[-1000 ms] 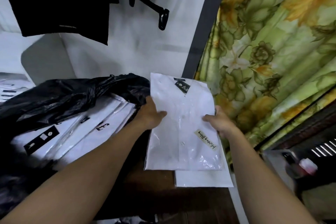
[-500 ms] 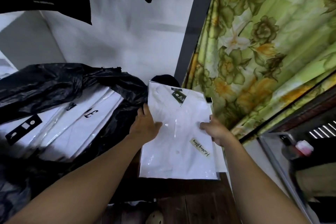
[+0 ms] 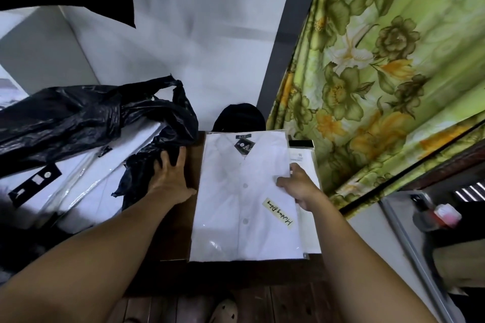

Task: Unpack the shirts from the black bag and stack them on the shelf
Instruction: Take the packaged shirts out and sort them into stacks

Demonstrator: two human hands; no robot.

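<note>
One black bag (image 3: 78, 115) at far left, crumpled, mouth gaping toward the right. Holds wrapped white shirts (image 3: 86, 181), three showing as overlapped slabs, any more hidden under the plastic. One left hand (image 3: 170, 176) next, laid against the bag's right-hand folds, fingers spread, tips buried in the plastic; cannot tell whether gripping or merely touching. A strip of bare brown shelf (image 3: 193, 165) just beside it.

Then a stack of two packed shirts, flat on the shelf, right of centre. Top shirt (image 3: 246, 204) fully seen: long axis running from the near edge toward the wall, collar pointing away, toward the wall, button row down the middle. Carries one black tag (image 3: 244, 147) at the collar and one yellow handwritten label (image 3: 278, 213) near the lower right. Lower shirt (image 3: 304, 162) peeking out only along the right side, lying the same way.

One right hand (image 3: 299, 186) clamped on the top shirt's right edge, thumb on the wrapper, other fingers round the edge. One dark rounded thing (image 3: 238, 118) behind the stack, against the wall. One green floral curtain (image 3: 380, 60) at far right.
</note>
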